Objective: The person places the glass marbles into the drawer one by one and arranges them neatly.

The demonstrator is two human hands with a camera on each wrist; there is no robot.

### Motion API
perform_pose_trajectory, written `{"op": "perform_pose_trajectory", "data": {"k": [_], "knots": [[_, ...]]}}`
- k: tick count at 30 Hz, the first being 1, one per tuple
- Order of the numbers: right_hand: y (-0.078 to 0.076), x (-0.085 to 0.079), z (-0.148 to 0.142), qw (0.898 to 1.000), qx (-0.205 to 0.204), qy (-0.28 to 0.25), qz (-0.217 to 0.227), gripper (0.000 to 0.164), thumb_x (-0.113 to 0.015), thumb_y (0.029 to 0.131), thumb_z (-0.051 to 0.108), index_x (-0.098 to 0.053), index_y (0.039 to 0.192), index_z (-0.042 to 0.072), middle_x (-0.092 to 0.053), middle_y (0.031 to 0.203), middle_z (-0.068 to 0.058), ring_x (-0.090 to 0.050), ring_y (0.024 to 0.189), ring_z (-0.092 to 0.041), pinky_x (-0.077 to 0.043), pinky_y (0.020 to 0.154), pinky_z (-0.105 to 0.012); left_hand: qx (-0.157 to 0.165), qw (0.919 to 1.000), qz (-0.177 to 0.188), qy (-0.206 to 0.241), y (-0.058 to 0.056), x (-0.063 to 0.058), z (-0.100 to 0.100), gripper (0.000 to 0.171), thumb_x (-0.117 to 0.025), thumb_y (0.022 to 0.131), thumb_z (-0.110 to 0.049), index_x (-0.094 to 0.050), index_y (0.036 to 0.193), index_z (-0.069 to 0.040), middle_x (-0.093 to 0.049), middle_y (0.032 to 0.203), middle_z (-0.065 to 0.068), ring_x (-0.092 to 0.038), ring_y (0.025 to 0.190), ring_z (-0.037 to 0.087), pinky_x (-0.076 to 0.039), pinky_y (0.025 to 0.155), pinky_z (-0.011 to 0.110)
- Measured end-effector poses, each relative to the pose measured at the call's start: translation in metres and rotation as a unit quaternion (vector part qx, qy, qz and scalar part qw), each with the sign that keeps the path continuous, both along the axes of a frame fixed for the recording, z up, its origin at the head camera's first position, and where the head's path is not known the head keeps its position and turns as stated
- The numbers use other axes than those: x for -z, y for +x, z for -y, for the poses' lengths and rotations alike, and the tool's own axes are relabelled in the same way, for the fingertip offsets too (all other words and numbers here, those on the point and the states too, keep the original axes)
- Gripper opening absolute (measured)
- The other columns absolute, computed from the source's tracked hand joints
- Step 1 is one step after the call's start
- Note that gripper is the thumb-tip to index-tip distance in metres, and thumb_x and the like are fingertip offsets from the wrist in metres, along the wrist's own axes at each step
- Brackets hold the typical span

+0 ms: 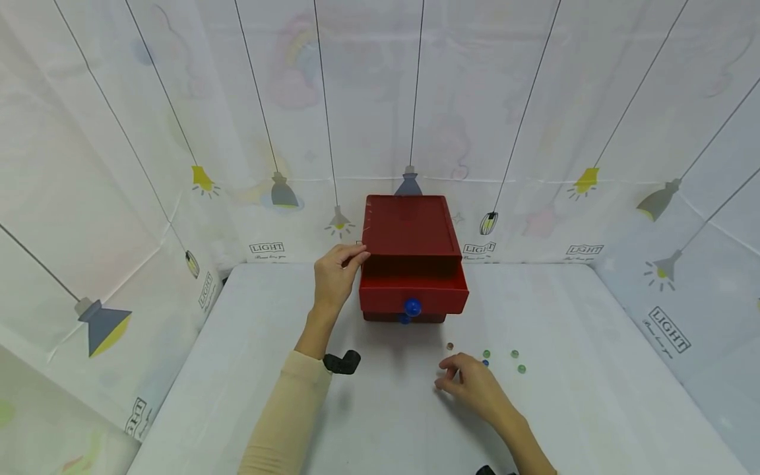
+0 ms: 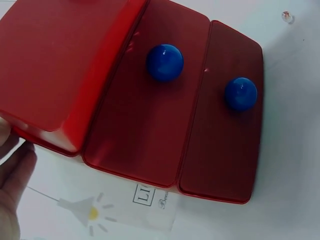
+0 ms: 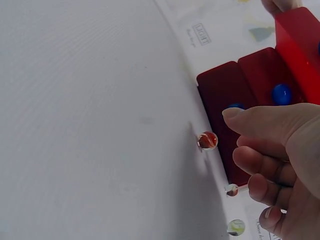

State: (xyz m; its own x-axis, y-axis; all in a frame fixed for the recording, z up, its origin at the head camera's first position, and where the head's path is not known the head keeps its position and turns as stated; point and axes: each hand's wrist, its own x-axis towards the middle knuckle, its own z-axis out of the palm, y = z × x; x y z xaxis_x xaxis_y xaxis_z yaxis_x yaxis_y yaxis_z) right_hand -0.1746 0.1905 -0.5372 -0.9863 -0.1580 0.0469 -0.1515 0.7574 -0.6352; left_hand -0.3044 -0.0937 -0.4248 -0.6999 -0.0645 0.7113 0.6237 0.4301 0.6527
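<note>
A small red drawer cabinet (image 1: 410, 224) stands at the back of the white table, its top drawer (image 1: 415, 300) pulled out. Blue ball knobs (image 2: 165, 63) sit on the fronts. With thumb and fingertips, my left hand (image 1: 334, 277) grips the cabinet's left edge beside the open drawer. My right hand (image 1: 475, 386) hovers over the table in front of it, fingers loosely bent and thumb apart. Near its thumb in the right wrist view is an orange-red marble (image 3: 207, 140), apart from the fingers; whether it rests on the table I cannot tell.
Several glass marbles lie to the right of the cabinet: a brownish one (image 1: 449, 346), a blue one (image 1: 485, 363) and green ones (image 1: 514, 354). Behind the table (image 1: 594, 409) hangs a white curtain (image 1: 505, 86) printed with lamps.
</note>
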Motion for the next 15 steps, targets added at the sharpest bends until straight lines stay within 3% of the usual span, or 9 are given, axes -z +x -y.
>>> {"op": "perform_pose_trajectory", "data": {"k": [15], "knots": [[-0.003, 0.016, -0.001, 0.999, -0.028, 0.027, -0.006, 0.020, -0.084, 0.080, 0.020, -0.073, 0.097, 0.016, -0.058, 0.075, 0.012, -0.047, 0.067, -0.003, -0.044, 0.060, -0.019, 0.011, 0.9997, -0.002, 0.021, -0.001, 0.003, 0.001, 0.018, -0.077, 0.088, -0.017, -0.080, 0.102, -0.007, -0.077, 0.102, 0.009, -0.072, 0.088, 0.019, -0.058, 0.077, 0.018]]}}
